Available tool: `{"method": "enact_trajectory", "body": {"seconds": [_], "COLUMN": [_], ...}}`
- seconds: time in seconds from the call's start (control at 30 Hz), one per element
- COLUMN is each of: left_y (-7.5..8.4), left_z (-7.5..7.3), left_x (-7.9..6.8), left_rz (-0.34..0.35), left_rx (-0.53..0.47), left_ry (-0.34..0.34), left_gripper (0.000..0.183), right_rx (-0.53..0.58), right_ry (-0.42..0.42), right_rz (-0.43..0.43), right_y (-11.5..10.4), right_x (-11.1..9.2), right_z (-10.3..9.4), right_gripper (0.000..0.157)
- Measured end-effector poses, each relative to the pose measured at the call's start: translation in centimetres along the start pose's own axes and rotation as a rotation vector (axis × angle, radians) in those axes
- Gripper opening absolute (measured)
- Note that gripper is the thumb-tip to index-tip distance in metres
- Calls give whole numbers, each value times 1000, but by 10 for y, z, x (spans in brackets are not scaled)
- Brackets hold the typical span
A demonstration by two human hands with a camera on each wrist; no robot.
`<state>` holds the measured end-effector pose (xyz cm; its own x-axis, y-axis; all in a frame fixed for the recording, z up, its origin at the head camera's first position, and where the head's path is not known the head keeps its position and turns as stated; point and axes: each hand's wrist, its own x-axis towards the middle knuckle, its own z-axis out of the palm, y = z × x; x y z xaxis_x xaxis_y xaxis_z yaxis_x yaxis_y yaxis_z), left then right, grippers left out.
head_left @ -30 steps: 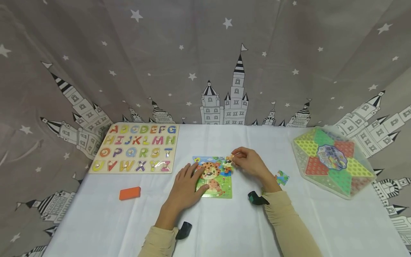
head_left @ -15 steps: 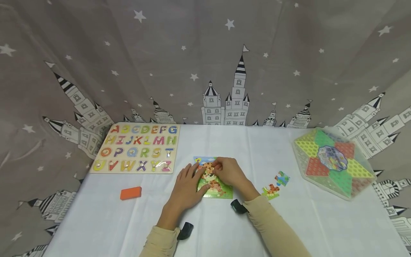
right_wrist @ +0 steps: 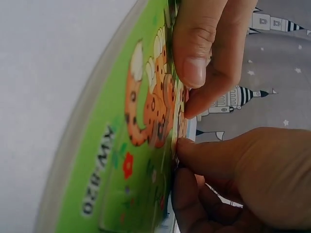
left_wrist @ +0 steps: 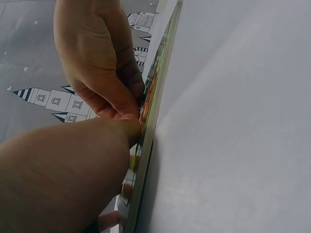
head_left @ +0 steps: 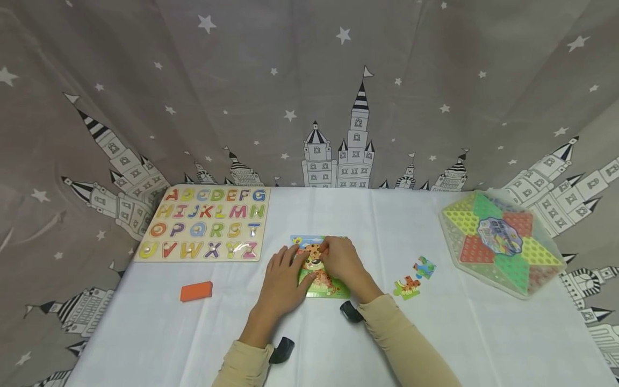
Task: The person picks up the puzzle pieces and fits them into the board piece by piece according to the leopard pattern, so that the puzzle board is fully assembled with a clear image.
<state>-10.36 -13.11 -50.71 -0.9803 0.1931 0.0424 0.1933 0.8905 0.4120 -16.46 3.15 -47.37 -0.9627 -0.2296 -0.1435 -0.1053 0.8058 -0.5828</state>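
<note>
A small jigsaw puzzle board with a cartoon leopard on green lies flat before me. My left hand rests on its left side, fingers spread over the picture. My right hand is over the upper right of the board, its thumb and fingertips pinching a puzzle piece at the picture's surface; the fingers mostly cover that piece. The thumbs of both hands come close together in the right wrist view. Two loose pieces lie to the right: one with orange spotted legs, one blue and green.
A wooden alphabet board lies at the back left, with an orange block in front of it. A hexagonal Chinese checkers box stands at the right. Behind the white tablecloth hangs a grey curtain with castles.
My right hand has moved left from the board's right edge onto the leopard's face, carrying the puzzle piece, then stayed there. The left hand has hardly moved.
</note>
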Motion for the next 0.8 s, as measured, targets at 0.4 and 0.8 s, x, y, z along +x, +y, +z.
{"method": "enact_trajectory", "body": {"seconds": [0.4,0.8], "left_y": [3,-12], "left_z": [4,-3], "left_x": [1,0], "left_rz": [-22,14], "left_rx": [-24,-53], "left_ry": [6,-106], "left_gripper": [56,83], "right_rx": [185,32], "right_ry": [72,20], "right_rz": [-23,-62], "right_y": [77,171], "right_x": [-49,-113], "right_z": [-45,-93], "right_gripper": [25,52]}}
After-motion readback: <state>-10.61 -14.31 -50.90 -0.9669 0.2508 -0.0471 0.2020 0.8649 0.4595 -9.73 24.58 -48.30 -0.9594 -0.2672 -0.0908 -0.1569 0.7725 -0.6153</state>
